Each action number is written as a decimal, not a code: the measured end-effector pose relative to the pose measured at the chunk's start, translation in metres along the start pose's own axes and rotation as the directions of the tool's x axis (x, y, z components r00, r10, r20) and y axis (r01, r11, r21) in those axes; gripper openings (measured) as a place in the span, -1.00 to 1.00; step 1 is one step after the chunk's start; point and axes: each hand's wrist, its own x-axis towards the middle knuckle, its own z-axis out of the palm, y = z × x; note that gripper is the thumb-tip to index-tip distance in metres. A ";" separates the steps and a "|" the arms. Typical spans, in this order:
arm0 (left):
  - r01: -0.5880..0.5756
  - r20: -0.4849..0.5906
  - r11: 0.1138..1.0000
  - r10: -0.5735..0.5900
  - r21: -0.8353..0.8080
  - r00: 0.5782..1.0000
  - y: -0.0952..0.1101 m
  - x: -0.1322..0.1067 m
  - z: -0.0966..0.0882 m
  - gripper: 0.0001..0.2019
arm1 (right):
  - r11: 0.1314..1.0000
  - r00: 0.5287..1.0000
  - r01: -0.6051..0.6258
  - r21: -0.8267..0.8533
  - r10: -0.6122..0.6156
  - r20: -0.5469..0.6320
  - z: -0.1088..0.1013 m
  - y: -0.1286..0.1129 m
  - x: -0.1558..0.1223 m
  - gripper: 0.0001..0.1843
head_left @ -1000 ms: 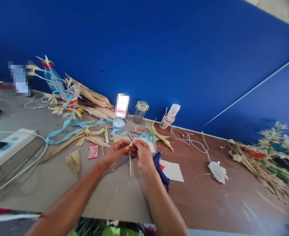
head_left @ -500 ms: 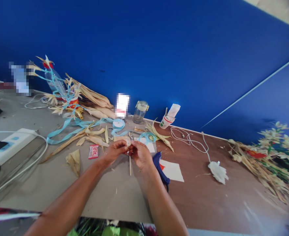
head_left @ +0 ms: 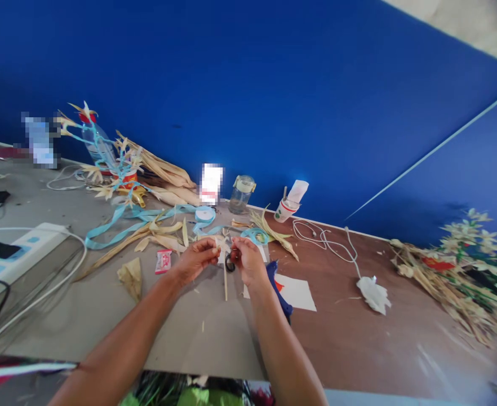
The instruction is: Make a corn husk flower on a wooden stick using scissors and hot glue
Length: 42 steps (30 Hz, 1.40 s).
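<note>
My left hand [head_left: 198,259] is closed in a pinch over the middle of the table. Opposite it, a short gap away, my right hand [head_left: 247,260] also has its fingertips pressed together. What either hand pinches is too small to make out. Between them a dark loop [head_left: 230,263] shows beside my right fingers; whether it is held or lies on the table I cannot tell. Below the gap lies a thin pale stick [head_left: 225,285]. To the right of my right wrist rests a blue glue gun [head_left: 277,290], partly behind the forearm, on white paper [head_left: 299,294].
Corn husks [head_left: 159,228], blue ribbon [head_left: 117,217] and a red packet [head_left: 163,261] lie to the left. A power strip [head_left: 41,242] is at far left. A glass jar [head_left: 241,195] and white cup [head_left: 286,208] stand against the blue wall. White flowers [head_left: 476,242] lie far right.
My hands have moved apart from being together, opening a gap between the fingertips. The dark loop now shows between them. The view has shifted slightly.
</note>
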 end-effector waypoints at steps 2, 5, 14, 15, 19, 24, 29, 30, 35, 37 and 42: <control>-0.002 0.003 1.000 0.002 -0.027 1.000 0.002 -0.001 0.001 -0.75 | 0.972 0.992 0.127 -0.196 -0.124 0.027 -0.005 -0.004 0.003 -0.83; 0.002 0.003 0.999 -0.002 -0.041 1.000 0.005 -0.002 0.001 -0.75 | 0.793 0.959 0.281 -0.540 -0.259 0.119 -0.015 -0.014 0.007 -0.85; -0.041 0.003 0.988 0.042 -0.148 0.999 0.009 0.003 -0.008 -0.77 | 0.054 0.969 0.193 -0.980 -0.170 0.181 -0.023 -0.017 0.006 -0.79; -0.044 0.001 0.987 0.045 -0.154 0.999 0.009 0.003 -0.009 -0.77 | 0.030 0.967 0.189 -0.982 -0.179 0.180 -0.021 -0.016 0.006 -0.78; -0.073 0.002 0.981 0.074 -0.182 0.997 0.011 0.004 -0.012 -0.79 | -0.009 0.957 0.182 -0.983 -0.229 0.179 -0.016 -0.016 0.005 -0.76; -0.115 0.010 0.973 0.120 -0.199 0.993 0.013 0.003 -0.015 -0.83 | -0.136 0.944 0.260 -0.956 -0.170 0.281 -0.003 -0.008 -0.002 -0.71; -0.118 0.031 0.979 0.125 -0.164 0.992 0.014 0.002 -0.015 -0.85 | -0.206 0.960 0.198 -0.958 -0.157 0.232 0.017 0.012 0.009 -0.65; -0.115 0.034 0.980 0.122 -0.161 0.992 0.014 0.001 -0.015 -0.85 | -0.189 0.973 0.161 -0.969 -0.135 0.188 0.021 0.014 0.014 -0.65; -0.113 0.061 0.980 0.125 -0.165 0.990 0.013 0.002 -0.018 -0.84 | -0.104 0.993 0.077 -0.992 -0.081 0.086 0.026 0.015 0.034 -0.72; -0.110 0.061 0.980 0.122 -0.169 0.991 0.012 0.002 -0.018 -0.84 | -0.039 0.995 0.072 -0.997 -0.072 0.074 0.019 0.010 0.036 -0.74; -0.093 0.062 0.979 0.105 -0.180 0.992 0.011 0.002 -0.016 -0.83 | 0.177 0.991 0.129 -0.976 -0.038 0.125 -0.010 -0.005 0.024 -0.79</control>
